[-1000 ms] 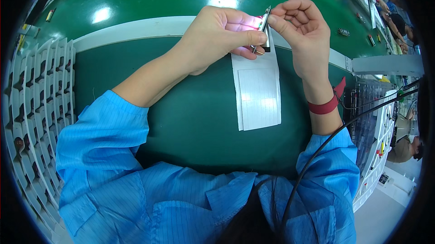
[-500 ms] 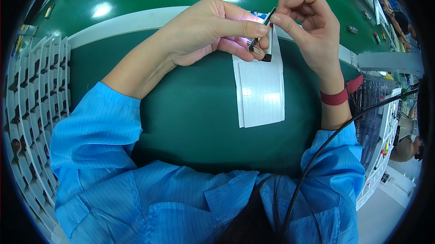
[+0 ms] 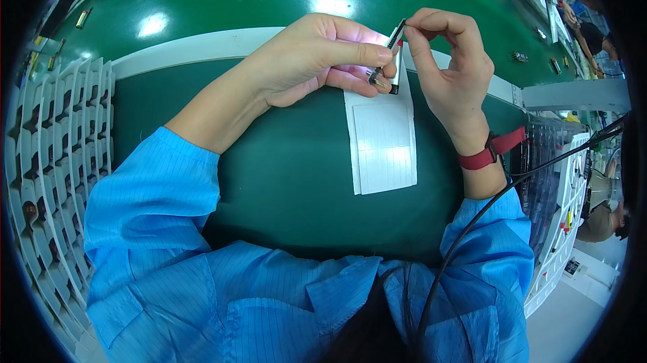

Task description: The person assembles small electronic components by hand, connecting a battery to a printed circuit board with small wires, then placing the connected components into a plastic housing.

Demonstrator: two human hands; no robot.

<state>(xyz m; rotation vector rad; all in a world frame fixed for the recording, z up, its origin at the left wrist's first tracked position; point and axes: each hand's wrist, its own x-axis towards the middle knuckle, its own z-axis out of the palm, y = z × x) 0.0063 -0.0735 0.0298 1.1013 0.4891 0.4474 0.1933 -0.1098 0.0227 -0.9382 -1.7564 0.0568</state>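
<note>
My left hand (image 3: 306, 60) pinches a small dark circuit board (image 3: 397, 34) between thumb and fingers. The board is tilted and seen nearly edge-on, with thin metal pins (image 3: 379, 80) at its lower end. My right hand (image 3: 458, 60) has thumb and forefinger closed at the board's upper tip. Beside the left fingertips shows a slim white piece (image 3: 395, 79) with a red top and a black lower end; whether the hand grips it I cannot tell. Below the hands, a white sheet of ruled label strips (image 3: 385, 154) lies on the dark green mat (image 3: 290, 161).
White slotted trays (image 3: 64, 141) stand at the left and a white rack (image 3: 556, 228) at the right. A pale rim (image 3: 195, 46) borders the mat. Small cylinders (image 3: 83, 18) lie on the green table beyond. A black cable (image 3: 485, 208) crosses my right forearm. Other people are at far right.
Both hands and the board sit slightly lower in the view. My right hand has tilted more upright, its fingers still at the board's tip. The white piece shows more fully.
</note>
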